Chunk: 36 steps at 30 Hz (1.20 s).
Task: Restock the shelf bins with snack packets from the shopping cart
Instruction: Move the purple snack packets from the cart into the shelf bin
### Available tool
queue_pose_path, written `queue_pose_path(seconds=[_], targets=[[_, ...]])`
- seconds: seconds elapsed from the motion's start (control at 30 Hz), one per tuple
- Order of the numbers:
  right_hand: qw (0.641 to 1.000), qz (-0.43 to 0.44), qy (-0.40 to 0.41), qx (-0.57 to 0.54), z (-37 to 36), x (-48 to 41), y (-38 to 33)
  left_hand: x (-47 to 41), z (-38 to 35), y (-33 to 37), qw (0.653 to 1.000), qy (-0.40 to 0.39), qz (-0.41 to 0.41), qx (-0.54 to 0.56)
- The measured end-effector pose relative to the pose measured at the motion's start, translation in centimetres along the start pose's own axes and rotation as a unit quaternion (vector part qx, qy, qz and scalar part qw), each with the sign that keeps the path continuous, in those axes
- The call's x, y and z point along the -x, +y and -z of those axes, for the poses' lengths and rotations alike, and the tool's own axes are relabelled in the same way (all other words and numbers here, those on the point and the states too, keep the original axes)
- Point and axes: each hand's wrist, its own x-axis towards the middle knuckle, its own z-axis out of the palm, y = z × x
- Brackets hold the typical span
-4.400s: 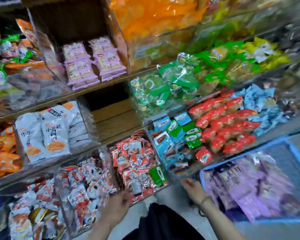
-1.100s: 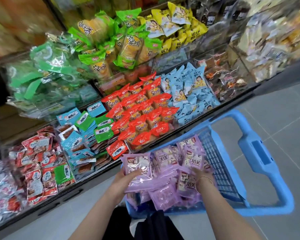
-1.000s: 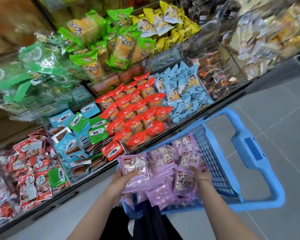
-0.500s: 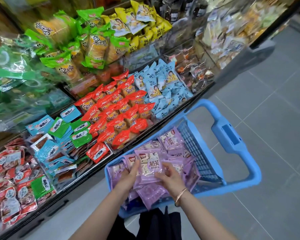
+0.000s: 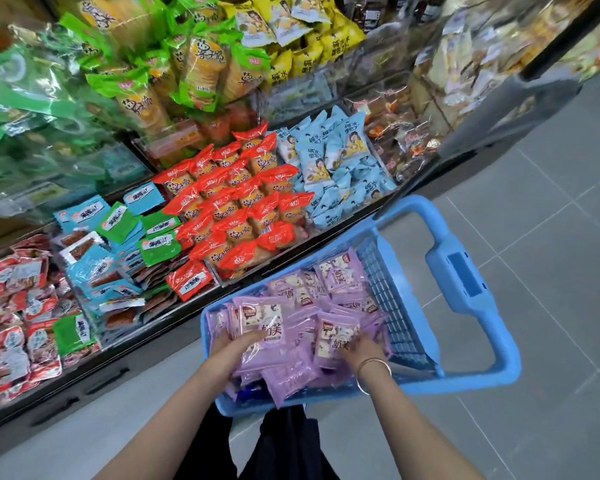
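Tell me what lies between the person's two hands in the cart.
In the head view, purple snack packets lie between left hand and right hand, inside the blue cart.

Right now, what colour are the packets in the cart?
Purple packets, seen in the head view.

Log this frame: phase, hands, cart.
phase: gathering | left hand: holds purple packet stack | right hand: on loose purple packets, grip unclear | blue cart: packets inside
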Motion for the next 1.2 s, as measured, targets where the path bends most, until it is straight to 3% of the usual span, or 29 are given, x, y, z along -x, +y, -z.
queue_pose_path(seconds=[0.23, 0.63, 0.83, 1.2], targets=[[0.997, -0.051, -0.02, -0.062, -3.4, -0.7, 0.6, 1.1, 1.8, -3.0, 0.993, 0.042, -0.019, 0.113], [0.973, 0.016, 0.022, -0.23, -1.0, 3.0, 1.7, 3.5, 7.0, -3.4, 0.978, 0.008, -0.033, 0.208], [0.964, 0.09, 0.04, -0.246, -4.9, 9.9, -2.6, 6.7, 17.2, -5.0, 0.969, 0.034, -0.071, 0.235], [0.946, 0.187, -0.052, -0.261, -21.9, 21.7, -17.2, 13.7, 38.9, -12.4, 0.945, 0.107, -0.113, 0.288]])
